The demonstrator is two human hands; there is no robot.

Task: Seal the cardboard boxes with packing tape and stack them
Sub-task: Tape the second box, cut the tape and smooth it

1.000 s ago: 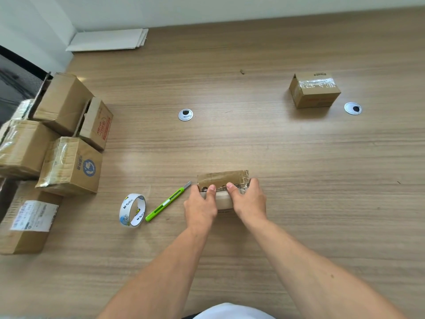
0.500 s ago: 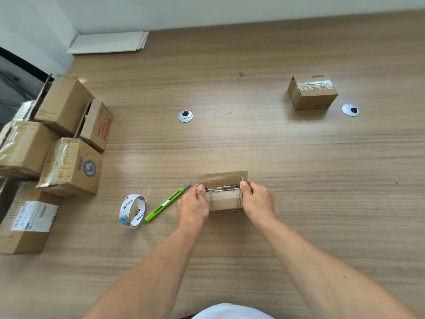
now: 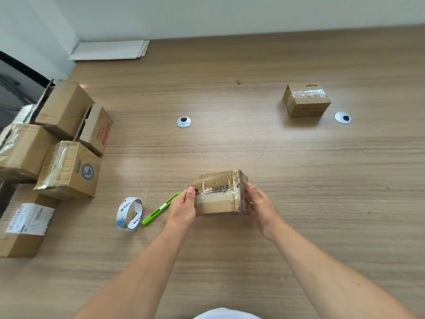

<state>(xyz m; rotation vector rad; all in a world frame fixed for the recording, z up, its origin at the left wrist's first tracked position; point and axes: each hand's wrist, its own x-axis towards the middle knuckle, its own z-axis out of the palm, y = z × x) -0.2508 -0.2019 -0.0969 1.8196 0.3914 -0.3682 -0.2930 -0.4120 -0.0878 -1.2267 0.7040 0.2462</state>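
Box (image 3: 218, 199) was at table (image 3: 230, 146) near-centre, just right of green cutter (image 3: 161, 207). Your L hand (image 3: 184, 209) & R hand (image 3: 261, 208) each clasped one end. Imo you needed to rub tape (image 3: 215, 190) flat down both ends before stacking.

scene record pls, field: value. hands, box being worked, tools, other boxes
left hand: grips left end of small box, thumb on top seam
right hand: cups right end of small box
small box: flaps closed, shiny tape on top; lifted or resting, cannot tell
tape roll: stands on edge on table, left of utility knife
utility knife: green, lies between tape roll and left hand
taped box: alone, far right
box pile: at left
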